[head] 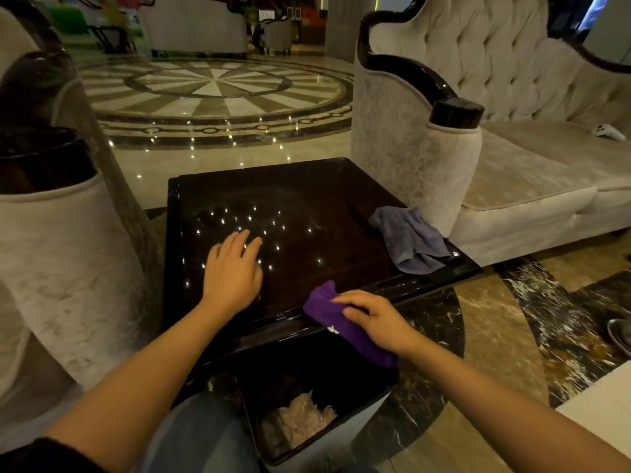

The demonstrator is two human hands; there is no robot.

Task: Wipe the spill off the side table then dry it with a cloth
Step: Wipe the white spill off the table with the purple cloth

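Purple cloth point(345, 322) gripped in the right hand point(377, 319) at the side table point(307, 199) front edge; left hand point(232, 271) lies open, flat on top.

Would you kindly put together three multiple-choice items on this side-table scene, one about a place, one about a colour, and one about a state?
1. Where does the grey-blue cloth lie?
A. on the side table's right edge
B. in the bin
C. on the sofa seat

2. What colour is the cloth under the right hand?
A. white
B. purple
C. green

3. How is the left hand?
A. clenched round a cloth
B. raised off the table
C. flat and open on the side table

Answers: 1 A, the cloth lies crumpled at the right edge beside the sofa arm; 2 B, the purple cloth shows at the table's near rim; 3 C, its fingers lie spread on the dark top, holding nothing.
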